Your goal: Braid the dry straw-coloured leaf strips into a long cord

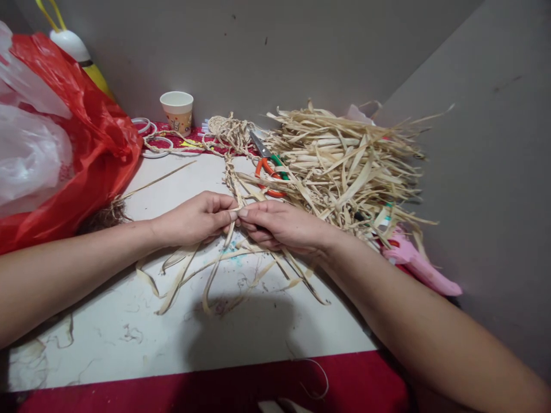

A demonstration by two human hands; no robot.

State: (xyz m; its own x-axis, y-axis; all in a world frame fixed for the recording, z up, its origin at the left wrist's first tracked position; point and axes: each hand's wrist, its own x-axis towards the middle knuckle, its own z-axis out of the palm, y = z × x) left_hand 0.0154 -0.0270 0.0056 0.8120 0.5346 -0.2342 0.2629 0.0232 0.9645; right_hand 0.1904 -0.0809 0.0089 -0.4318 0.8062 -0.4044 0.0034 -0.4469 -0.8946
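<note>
Both hands meet at the middle of the white board, pinching pale dry plant strips [215, 267]. My left hand [198, 217] is closed, thumb against fingers, with a strip between them. My right hand [279, 223] pinches close beside it, the two thumb tips nearly touching. From the hands a braided cord [231, 175] of the same fibre runs away toward the back, where a coil [228, 127] of it lies. Loose strip ends fan out below the hands on the board. What each fingertip presses is partly hidden.
Scissors [269, 166] with orange and green handles lie against a large heap of dry strips [344, 166]. A paper cup [176, 112] stands at the back. Red and clear plastic bags [103, 137] fill the left. A pink glue gun-like object [417, 261] lies right. Grey walls enclose the back and right.
</note>
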